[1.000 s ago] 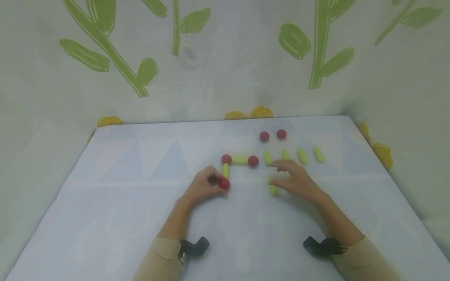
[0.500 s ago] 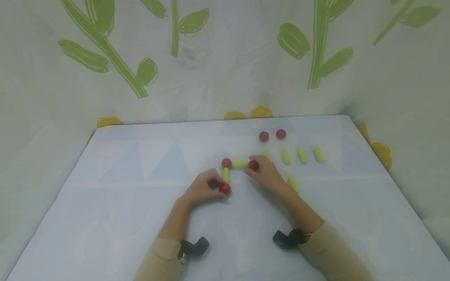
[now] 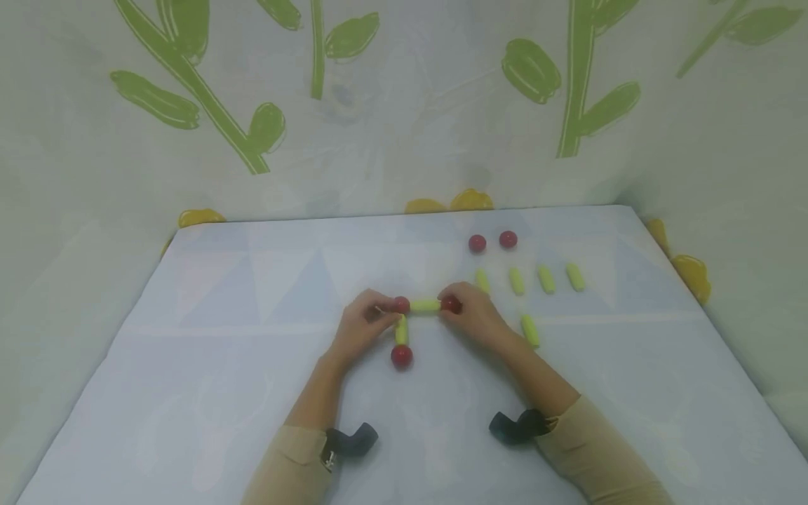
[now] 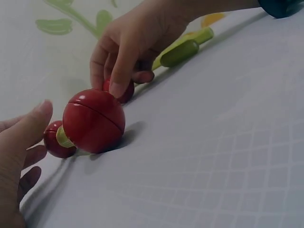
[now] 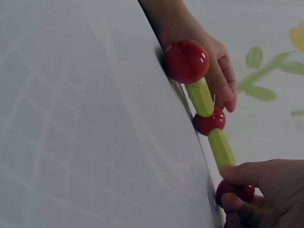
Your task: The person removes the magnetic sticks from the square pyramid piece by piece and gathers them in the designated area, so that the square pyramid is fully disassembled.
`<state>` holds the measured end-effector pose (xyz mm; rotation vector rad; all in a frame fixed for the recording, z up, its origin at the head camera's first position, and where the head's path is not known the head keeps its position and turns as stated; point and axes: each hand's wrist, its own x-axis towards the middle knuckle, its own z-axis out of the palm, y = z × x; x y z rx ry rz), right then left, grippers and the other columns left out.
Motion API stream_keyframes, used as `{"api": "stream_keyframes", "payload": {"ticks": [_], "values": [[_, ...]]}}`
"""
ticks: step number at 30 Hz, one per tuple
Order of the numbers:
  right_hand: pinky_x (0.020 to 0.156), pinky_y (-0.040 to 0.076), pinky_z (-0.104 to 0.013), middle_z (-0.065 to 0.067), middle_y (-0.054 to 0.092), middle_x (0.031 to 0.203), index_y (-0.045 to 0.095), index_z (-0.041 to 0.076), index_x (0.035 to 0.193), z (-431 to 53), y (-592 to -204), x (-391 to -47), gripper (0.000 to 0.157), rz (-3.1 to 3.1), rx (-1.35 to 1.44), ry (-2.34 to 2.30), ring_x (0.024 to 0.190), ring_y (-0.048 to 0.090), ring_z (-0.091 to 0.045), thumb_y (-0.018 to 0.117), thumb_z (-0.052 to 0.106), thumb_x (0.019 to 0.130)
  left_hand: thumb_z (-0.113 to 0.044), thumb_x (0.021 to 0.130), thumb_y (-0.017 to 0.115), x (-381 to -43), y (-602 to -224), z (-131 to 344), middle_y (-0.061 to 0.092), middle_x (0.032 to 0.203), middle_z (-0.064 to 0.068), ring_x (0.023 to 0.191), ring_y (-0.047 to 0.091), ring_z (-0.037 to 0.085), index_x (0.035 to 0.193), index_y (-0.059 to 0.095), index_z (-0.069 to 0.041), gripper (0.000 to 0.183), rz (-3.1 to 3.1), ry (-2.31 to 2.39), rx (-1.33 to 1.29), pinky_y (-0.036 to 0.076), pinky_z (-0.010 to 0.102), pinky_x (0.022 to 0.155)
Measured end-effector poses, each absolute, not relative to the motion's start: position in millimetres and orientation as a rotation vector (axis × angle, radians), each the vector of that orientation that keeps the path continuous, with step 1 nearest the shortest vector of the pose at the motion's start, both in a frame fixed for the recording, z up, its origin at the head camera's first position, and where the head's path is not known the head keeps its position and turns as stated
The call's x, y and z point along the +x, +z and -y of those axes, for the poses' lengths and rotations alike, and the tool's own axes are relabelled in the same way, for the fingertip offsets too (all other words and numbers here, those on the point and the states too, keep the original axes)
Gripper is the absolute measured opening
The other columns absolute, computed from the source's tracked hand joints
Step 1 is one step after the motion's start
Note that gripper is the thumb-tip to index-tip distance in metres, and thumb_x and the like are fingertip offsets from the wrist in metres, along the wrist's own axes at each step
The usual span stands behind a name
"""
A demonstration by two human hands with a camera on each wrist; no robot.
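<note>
Three red balls joined by two yellow-green rods form an L on the table. My left hand [image 3: 362, 322] is at the corner ball [image 3: 400, 305], its fingertips overlapping that ball's left side. In the left wrist view, a small gap shows between my left thumb [image 4: 40, 116] and the corner ball [image 4: 56, 142]. My right hand [image 3: 476, 315] pinches the end ball [image 5: 232, 190] between thumb and fingers. One rod [image 3: 425, 306] runs between these two balls. Towards me from the corner, the other rod [image 3: 401, 331] ends in the near ball [image 3: 401, 356].
Two loose red balls [image 3: 477, 243] lie at the back right. Several loose yellow-green rods [image 3: 546, 279] lie in a row in front of them, one partly behind my right hand. Another loose rod [image 3: 529, 330] sits beside my right forearm. A wall with painted leaves rises behind the table [image 3: 221, 393].
My right hand has come left from the loose rods and taken hold of the end ball. The L has shifted towards me. My left hand has left the near ball for the corner ball.
</note>
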<state>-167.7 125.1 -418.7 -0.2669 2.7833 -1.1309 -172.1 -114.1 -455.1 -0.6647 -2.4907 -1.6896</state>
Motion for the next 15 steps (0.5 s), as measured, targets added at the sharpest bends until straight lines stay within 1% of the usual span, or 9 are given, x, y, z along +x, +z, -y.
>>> {"api": "stream_keyframes", "payload": {"ticks": [3, 6, 10, 15], "values": [[0.084, 0.05, -0.034, -0.001, 0.06, 0.102, 0.061, 0.014, 0.111, -122.6, -417.6, -166.3, 0.029, -2.75, -0.308, -1.119, 0.095, 0.056, -0.017, 0.07, 0.018, 0.083, -0.025, 0.083, 0.073, -174.4, -456.0, 116.0, 0.062, 0.108, -0.002, 0.101, 0.058, 0.016, 0.114, 0.063, -0.017, 0.034, 2.585, -1.66, -0.51, 0.049, 0.036, 0.089], [0.086, 0.05, -0.035, 0.0, 0.059, 0.105, 0.06, 0.015, 0.114, -121.9, -417.2, -165.3, 0.033, -2.744, -0.322, -1.081, 0.099, 0.056, -0.017, 0.071, 0.02, 0.083, -0.029, 0.083, 0.072, -176.3, -457.5, 118.1, 0.063, 0.111, -0.003, 0.106, 0.058, 0.016, 0.119, 0.062, -0.019, 0.039, 2.655, -1.687, -0.54, 0.047, 0.038, 0.095], [0.087, 0.05, -0.035, 0.001, 0.06, 0.108, 0.06, 0.017, 0.118, -122.9, -418.4, -164.5, 0.036, -2.769, -0.294, -1.002, 0.102, 0.056, -0.016, 0.07, 0.024, 0.084, -0.031, 0.082, 0.072, -176.8, -458.7, 118.1, 0.066, 0.108, -0.003, 0.107, 0.059, 0.014, 0.115, 0.065, -0.018, 0.036, 2.671, -1.74, -0.649, 0.046, 0.036, 0.096], [0.083, 0.051, -0.033, 0.0, 0.062, 0.104, 0.062, 0.016, 0.116, -123.3, -420.3, -163.7, 0.034, -2.782, -0.264, -1.024, 0.095, 0.057, -0.016, 0.068, 0.021, 0.084, -0.03, 0.081, 0.073, -174.8, -457.3, 115.6, 0.067, 0.105, -0.005, 0.104, 0.06, 0.012, 0.111, 0.067, -0.017, 0.033, 2.649, -1.753, -0.652, 0.047, 0.035, 0.094]]}}
